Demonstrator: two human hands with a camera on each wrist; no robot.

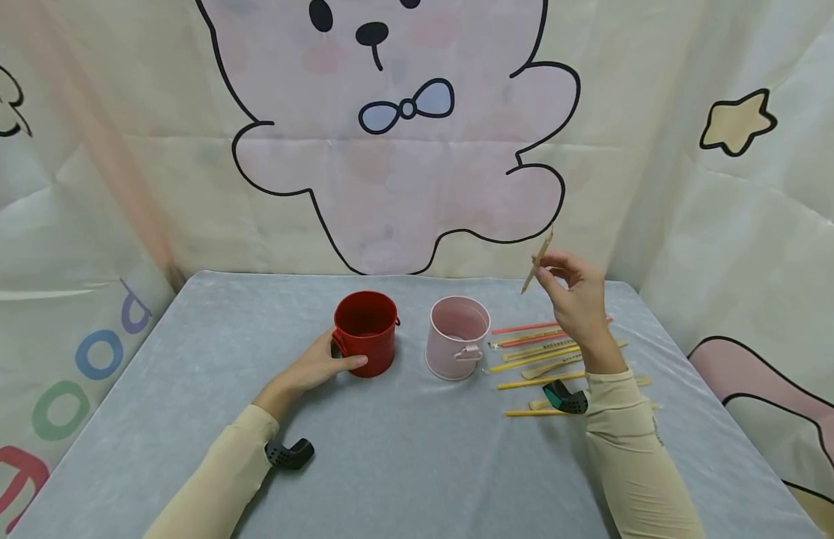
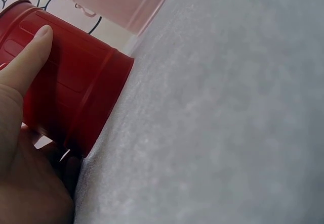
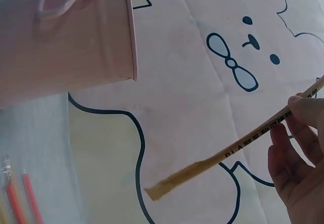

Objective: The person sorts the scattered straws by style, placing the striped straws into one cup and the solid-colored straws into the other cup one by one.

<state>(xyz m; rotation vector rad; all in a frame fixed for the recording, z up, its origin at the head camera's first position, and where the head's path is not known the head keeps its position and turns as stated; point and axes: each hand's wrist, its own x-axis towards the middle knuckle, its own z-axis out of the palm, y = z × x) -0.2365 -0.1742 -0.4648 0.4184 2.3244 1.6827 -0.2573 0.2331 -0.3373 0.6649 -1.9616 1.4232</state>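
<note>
My left hand [image 1: 329, 358] grips the small red metal bucket [image 1: 373, 340], its thumb across the front and the other fingers round the left side. The bucket stands upright on the cloth. To its right stands a pale pink bucket [image 1: 451, 348] with a folded handle. Raised above the right part of the table, my right hand [image 1: 575, 296] pinches a paper-wrapped straw [image 3: 202, 167] between thumb and fingertips. Dark print runs along the wrapper, and its flattened end points away from the hand in the right wrist view.
Several yellow straws [image 1: 528, 364], red straws [image 1: 525, 328] and paper-wrapped ones [image 1: 550, 367] lie side by side right of the pink bucket, partly under my right forearm. A grey-blue cloth [image 1: 390, 464] covers the table. Behind hangs a curtain [image 1: 403, 187] with a cartoon animal.
</note>
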